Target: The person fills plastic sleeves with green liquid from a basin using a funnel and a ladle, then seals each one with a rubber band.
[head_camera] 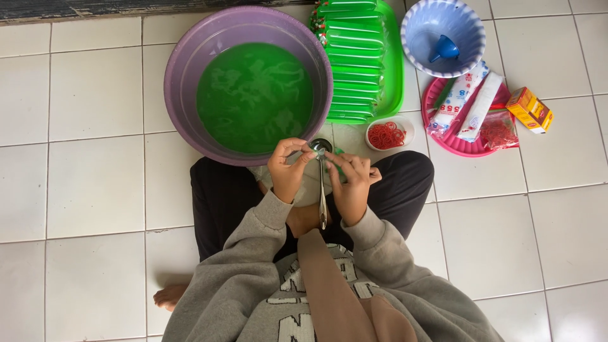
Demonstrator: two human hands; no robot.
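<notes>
I sit cross-legged on a white tiled floor. My left hand (287, 166) and my right hand (350, 180) are raised together over my lap, pinching something small and green between the fingertips. A metal spoon or ladle (322, 183) stands between the hands, bowl up near my left fingers, handle pointing down toward my lap. Which hand grips it is unclear. Just beyond the hands sits a purple basin (183, 63) full of green liquid.
A green tray (395, 69) stacked with several filled green packets lies behind the basin. A small white bowl of red rubber bands (387, 134) sits beside it. Farther right are a blue bowl (418, 25) with a blue funnel, a pink plate (457, 144) with plastic packs, and a yellow-red box (531, 109).
</notes>
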